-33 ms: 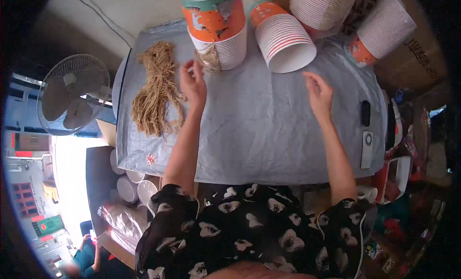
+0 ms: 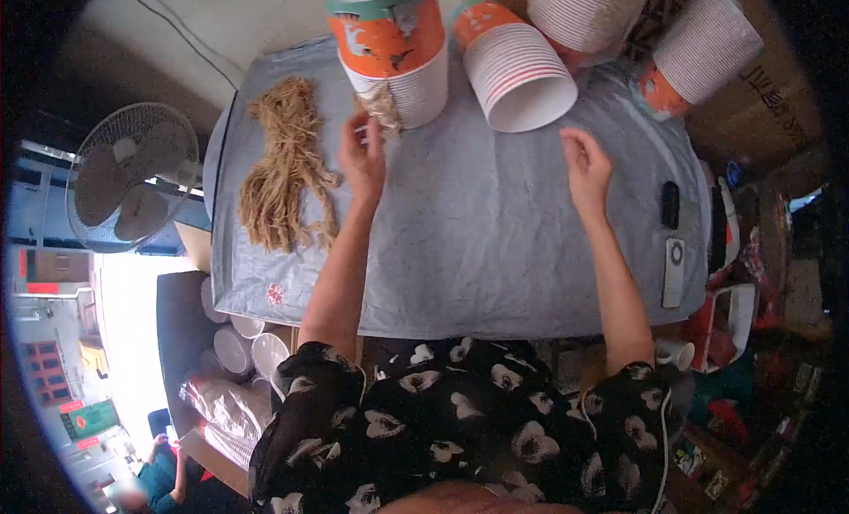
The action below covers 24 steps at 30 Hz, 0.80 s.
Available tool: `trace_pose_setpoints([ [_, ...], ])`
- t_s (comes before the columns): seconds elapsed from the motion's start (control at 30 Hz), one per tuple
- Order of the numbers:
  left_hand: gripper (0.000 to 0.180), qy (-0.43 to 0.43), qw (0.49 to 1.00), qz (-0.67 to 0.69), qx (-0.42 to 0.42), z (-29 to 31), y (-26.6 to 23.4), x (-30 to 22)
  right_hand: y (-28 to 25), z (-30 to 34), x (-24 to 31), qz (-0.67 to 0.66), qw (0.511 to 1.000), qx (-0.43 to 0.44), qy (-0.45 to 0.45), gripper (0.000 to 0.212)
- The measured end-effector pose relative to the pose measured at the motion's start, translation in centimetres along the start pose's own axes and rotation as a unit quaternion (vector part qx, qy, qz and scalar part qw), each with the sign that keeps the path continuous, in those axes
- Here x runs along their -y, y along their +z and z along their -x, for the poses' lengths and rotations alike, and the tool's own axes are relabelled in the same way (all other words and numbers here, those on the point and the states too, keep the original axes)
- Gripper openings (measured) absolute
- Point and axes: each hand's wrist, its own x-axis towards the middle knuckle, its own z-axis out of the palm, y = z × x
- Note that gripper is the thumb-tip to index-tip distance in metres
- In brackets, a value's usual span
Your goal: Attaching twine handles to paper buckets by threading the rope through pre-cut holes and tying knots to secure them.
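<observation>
My left hand (image 2: 363,162) is at the foot of a tall stack of orange, green and white paper buckets (image 2: 416,89). Its fingers are bent and apart, and its tips overlap a crinkled clear wrapper (image 2: 380,105) against the stack; I cannot tell whether they touch it. My right hand (image 2: 587,167) hovers over the grey cloth, fingers loosely curved, holding nothing. Beyond it, a second bucket stack (image 2: 517,67) lies on its side, its white open mouth toward me. Left of my left hand lies a bundle of tan, dried-looking strands (image 2: 287,169).
A grey cloth (image 2: 478,249) covers the table. More bucket stacks (image 2: 699,54) stand at the back right. A black object (image 2: 670,204) and a white device (image 2: 674,271) lie by the right edge. A fan (image 2: 133,178) and a box of round containers (image 2: 234,350) are at left. Another person (image 2: 159,479) sits lower left.
My left hand has moved slightly right, closer to the wrapper at the foot of the upright stack. My right hand has hardly moved. The whole view has shifted a little.
</observation>
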Motion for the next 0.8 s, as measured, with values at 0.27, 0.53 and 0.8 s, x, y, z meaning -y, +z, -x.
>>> trace_pose_setpoints([
  [0.27,0.024,0.205,0.971,-0.019,0.117,2.2,10.1,-7.6,1.4,-6.1,-2.9,0.032,0.989,-0.134,-0.056,0.028],
  [0.53,0.015,0.226,0.966,-0.077,0.098,2.2,12.2,-8.1,1.8,-7.0,-3.5,0.086,0.991,-0.091,-0.04,0.018],
  [0.8,0.022,0.238,0.958,-0.127,0.095,4.3,11.8,-9.0,-0.4,-5.6,-1.7,-0.019,0.999,-0.036,-0.009,0.017],
])
